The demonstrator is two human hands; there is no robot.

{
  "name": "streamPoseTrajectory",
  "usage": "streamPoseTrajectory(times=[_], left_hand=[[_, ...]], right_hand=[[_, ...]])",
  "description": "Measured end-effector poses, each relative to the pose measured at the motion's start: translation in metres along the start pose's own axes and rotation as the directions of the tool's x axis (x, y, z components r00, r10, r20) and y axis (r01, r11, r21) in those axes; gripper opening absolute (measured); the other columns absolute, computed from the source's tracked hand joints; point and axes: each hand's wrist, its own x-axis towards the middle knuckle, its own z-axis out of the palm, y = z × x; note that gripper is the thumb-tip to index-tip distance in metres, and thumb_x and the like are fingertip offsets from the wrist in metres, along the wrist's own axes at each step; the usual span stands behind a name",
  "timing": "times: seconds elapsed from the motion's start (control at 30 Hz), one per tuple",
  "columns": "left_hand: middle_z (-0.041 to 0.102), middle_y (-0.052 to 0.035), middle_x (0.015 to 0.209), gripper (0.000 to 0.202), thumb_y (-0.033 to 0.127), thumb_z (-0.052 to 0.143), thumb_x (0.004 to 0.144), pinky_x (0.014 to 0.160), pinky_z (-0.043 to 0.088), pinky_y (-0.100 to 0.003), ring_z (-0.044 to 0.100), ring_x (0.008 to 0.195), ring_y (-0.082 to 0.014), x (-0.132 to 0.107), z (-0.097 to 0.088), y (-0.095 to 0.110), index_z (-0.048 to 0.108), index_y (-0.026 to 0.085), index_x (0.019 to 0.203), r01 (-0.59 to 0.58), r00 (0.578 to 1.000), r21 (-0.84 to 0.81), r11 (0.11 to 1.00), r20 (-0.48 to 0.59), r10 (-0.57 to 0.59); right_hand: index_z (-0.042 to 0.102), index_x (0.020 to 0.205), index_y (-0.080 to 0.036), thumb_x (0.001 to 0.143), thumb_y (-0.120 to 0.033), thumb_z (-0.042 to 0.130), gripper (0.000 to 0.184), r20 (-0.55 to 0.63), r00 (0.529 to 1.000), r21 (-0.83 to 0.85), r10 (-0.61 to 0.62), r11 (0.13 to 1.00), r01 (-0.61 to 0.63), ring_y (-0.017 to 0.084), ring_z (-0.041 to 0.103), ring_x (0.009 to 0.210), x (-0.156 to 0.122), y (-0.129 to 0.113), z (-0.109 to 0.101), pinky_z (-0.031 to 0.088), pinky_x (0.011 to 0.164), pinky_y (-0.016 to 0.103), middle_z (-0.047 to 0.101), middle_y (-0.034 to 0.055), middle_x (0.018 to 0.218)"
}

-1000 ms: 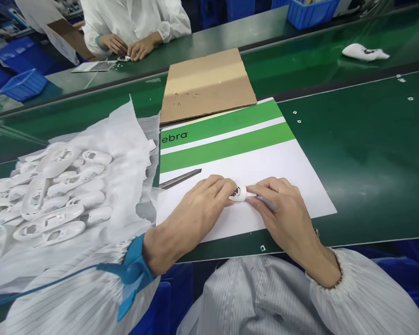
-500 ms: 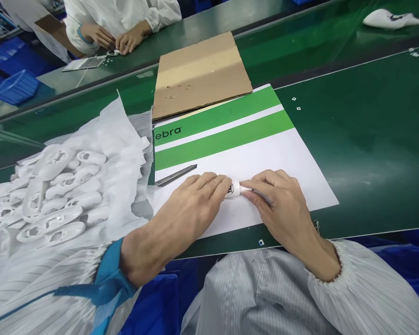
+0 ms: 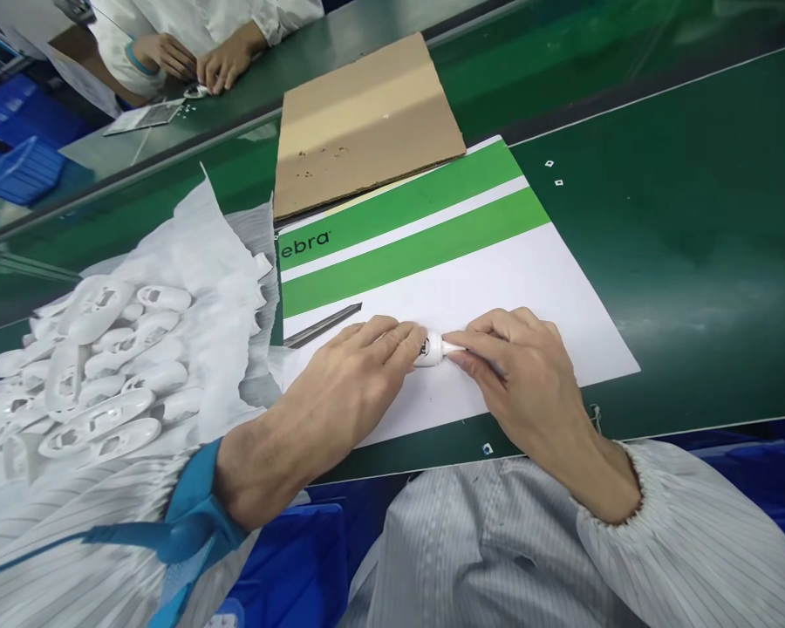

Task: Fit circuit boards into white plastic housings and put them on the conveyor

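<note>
Dark green flat desk (image 3: 706,288) is seen as the base; 12 o'clock = away from wearer. White sheet with two green bands (image 3: 563,301) is laid on it, work centred there. Thin white translucent packing wrap (image 3: 202,227) is spread at the sheet's 9 o'clock, piled with glossy white oval plastic shells (image 3: 101,417). Brown cardboard panel (image 3: 372,122) is set at the sheet's 11 o'clock edge.

Both hands are brought together low on the sheet, toward its 6 o'clock. Slim dark metal tool (image 3: 324,325), tweezers by the look, is left at the left hand's 10 o'clock, untouched.

Key relation: white plastic piece with a narrow tapered tip (image 3: 435,348) is held between the hands, long axis roughly 9 to 3, tip at 3. Its 9 o'clock end is covered and gripped by the left hand (image 3: 392,349); thumb contact can't be seen. Tip is pinched by thumb and forefinger of the right hand (image 3: 471,351); palm contents can't be told. Neither hand is nearer: both are in contact.

Tiny white square bits (image 3: 558,182) are scattered off the sheet's 1 o'clock corner.
</note>
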Motion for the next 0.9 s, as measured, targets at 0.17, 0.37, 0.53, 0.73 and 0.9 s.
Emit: streamPoseTrajectory(times=[0.17,0.37,0.53,0.73,0.9], left_hand=[[0.069,-0.0076,0.090,0.017,0.024,0.052,0.098,0.069,0.050,-0.032,0.060,0.086,-0.0222,0.014,-0.006,0.005,0.064,0.013,0.092,0.076,0.992,-0.028,0.997,0.105,-0.073],[0.066,-0.0078,0.081,0.017,0.021,0.052,0.097,0.065,0.045,-0.031,0.059,0.084,-0.0231,0.016,-0.008,0.008,0.067,0.012,0.095,0.176,0.969,-0.004,0.984,0.179,-0.172],[0.066,-0.0074,0.101,0.052,0.046,0.067,0.088,0.078,0.050,-0.033,0.062,0.095,-0.0229,0.007,-0.008,0.001,0.055,0.018,0.130,0.339,0.939,-0.303,0.890,0.054,-0.340],[0.067,-0.0025,0.097,0.029,0.030,0.069,0.088,0.082,0.050,-0.031,0.059,0.095,-0.0187,0.007,0.012,0.012,0.062,0.021,0.115,0.293,0.933,-0.498,0.817,-0.040,-0.358],[0.066,-0.0041,0.102,0.035,0.029,0.070,0.087,0.083,0.051,-0.033,0.056,0.096,-0.0193,0.002,0.026,0.016,0.056,0.020,0.118,0.234,0.911,-0.534,0.812,-0.171,-0.374]], right_hand=[[0.073,0.103,-0.031,0.097,-0.034,0.055,0.019,0.019,1.000,-0.001,0.003,1.000,-0.003,0.017,0.052,0.085,0.000,-0.001,-0.005,0.034,0.075,0.034,0.067,-0.0008,0.092],[0.070,0.114,-0.030,0.094,-0.041,0.058,0.026,0.032,0.999,-0.062,0.027,0.998,-0.025,0.021,0.053,0.092,0.011,-0.021,0.005,0.033,0.079,0.037,0.065,0.0039,0.099],[0.069,0.117,-0.032,0.098,-0.040,0.050,0.027,-0.050,0.998,-0.164,-0.030,0.986,0.022,0.020,0.048,0.088,0.011,-0.029,0.019,0.031,0.076,0.037,0.061,0.0040,0.095],[0.068,0.113,-0.026,0.096,-0.029,0.052,0.023,-0.044,0.999,-0.173,-0.031,0.985,0.023,0.021,0.046,0.089,0.003,-0.030,0.022,0.034,0.076,0.037,0.062,0.0059,0.100],[0.070,0.112,-0.024,0.096,-0.027,0.053,0.024,-0.047,0.999,-0.127,-0.013,0.992,0.007,0.022,0.047,0.089,0.005,-0.028,0.022,0.036,0.075,0.038,0.063,0.0077,0.100]])
